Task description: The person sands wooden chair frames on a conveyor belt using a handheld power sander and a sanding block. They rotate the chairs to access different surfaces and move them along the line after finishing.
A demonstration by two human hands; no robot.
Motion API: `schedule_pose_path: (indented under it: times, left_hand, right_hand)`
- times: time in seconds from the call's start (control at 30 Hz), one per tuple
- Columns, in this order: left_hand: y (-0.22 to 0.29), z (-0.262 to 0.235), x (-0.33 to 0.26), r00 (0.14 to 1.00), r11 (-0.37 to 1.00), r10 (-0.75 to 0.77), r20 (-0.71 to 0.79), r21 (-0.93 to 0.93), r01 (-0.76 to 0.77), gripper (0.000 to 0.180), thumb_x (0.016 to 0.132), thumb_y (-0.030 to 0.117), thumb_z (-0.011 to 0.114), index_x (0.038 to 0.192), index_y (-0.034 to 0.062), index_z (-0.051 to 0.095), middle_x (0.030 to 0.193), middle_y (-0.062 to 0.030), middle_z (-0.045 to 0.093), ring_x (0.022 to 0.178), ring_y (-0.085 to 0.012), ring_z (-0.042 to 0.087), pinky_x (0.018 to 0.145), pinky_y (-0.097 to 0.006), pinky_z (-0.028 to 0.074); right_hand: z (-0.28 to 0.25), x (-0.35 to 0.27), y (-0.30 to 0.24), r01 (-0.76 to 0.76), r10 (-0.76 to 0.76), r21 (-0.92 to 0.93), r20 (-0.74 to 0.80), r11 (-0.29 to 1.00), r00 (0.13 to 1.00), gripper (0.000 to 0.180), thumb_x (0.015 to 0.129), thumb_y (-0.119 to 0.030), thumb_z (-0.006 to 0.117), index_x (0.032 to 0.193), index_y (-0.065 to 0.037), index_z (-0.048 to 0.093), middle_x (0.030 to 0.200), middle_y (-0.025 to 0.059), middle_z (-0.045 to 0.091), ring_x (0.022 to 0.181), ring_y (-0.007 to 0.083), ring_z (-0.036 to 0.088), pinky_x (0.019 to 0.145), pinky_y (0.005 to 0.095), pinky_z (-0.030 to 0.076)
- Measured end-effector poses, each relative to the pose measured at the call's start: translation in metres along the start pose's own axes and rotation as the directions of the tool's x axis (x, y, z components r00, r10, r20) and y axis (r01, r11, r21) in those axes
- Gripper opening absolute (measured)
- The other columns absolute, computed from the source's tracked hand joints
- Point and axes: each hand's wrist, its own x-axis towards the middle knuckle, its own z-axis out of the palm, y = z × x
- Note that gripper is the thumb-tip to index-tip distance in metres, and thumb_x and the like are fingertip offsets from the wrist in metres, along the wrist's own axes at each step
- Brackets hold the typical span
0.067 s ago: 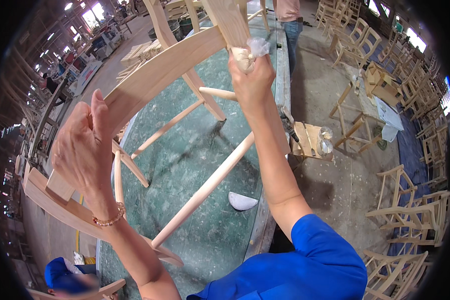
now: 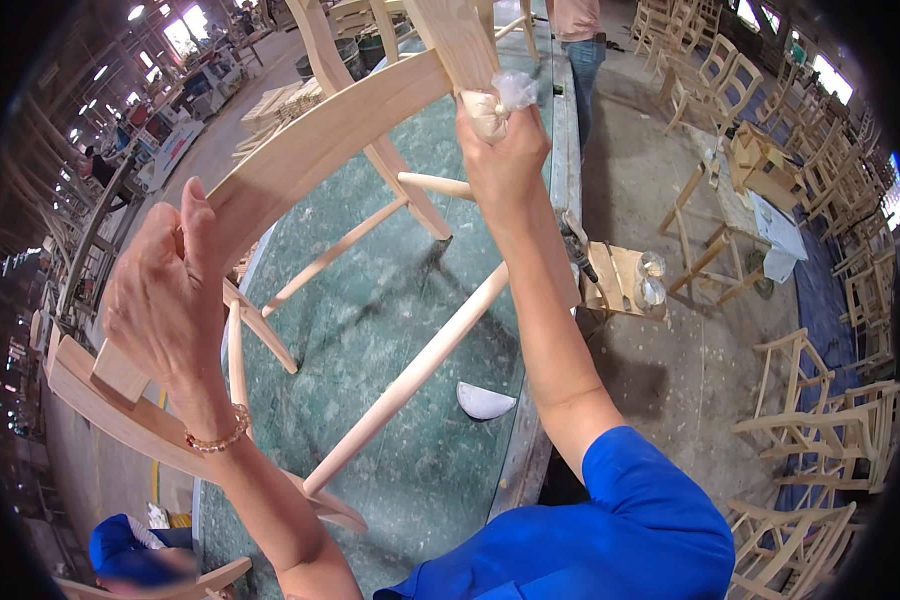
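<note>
A pale unfinished wooden chair frame (image 2: 410, 390) rests on a green tabletop (image 2: 425, 450), its round rungs and legs spread below my hands. My left hand (image 2: 165, 295) is closed around the left end of the frame's wide curved rail (image 2: 330, 135), thumb pointing up. At the rail's far right end, my right hand (image 2: 507, 165) grips a small tied plastic bag (image 2: 487, 115) with cream-coloured filling. The bag is held against the joint between the rail and a wide upright (image 2: 455, 45). The right fingertips are hidden behind the bag and the wood.
A white half-round piece (image 2: 485, 401) lies on the tabletop. Past the right edge, a small wooden shelf (image 2: 625, 280) holds a tool and clear plastic. Many chair frames (image 2: 710, 85) stand along the right. A person in a blue cap (image 2: 135, 550) is at lower left, another (image 2: 580, 60) stands beyond.
</note>
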Motion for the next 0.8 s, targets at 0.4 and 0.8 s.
schedule_pose_path:
  times: [0.4, 0.8]
  left_hand:
    - [0.001, 0.003, 0.006, 0.999, 0.999, -0.020, 0.030, -0.027, 0.021, 0.058, 0.092, 0.056, 0.041, 0.061, 0.0073, 0.048, 0.056, -0.0104, 0.052, 0.053, -0.0281, 0.052, 0.052, -0.036, 0.037]
    - [-0.005, 0.012, 0.029, 0.994, 0.996, -0.057, 0.089, -0.065, 0.063, 0.062, 0.090, 0.065, 0.035, 0.079, 0.0127, 0.068, 0.061, -0.0099, 0.057, 0.065, -0.0287, 0.056, 0.059, -0.037, 0.041]
  right_hand:
    - [-0.010, -0.019, -0.012, 0.048, -0.005, -0.190, 0.222, 0.981, 0.975, 0.065, 0.072, -0.010, 0.071, 0.132, -0.010, 0.048, 0.092, 0.0163, 0.062, 0.083, 0.0322, 0.062, 0.072, 0.0406, 0.049]
    - [0.004, -0.021, -0.004, -0.124, 0.195, -0.175, 0.482, 0.977, 0.854, 0.086, 0.072, -0.009, 0.067, 0.146, -0.008, 0.023, 0.078, 0.0172, 0.064, 0.074, 0.0343, 0.064, 0.071, 0.0419, 0.050]
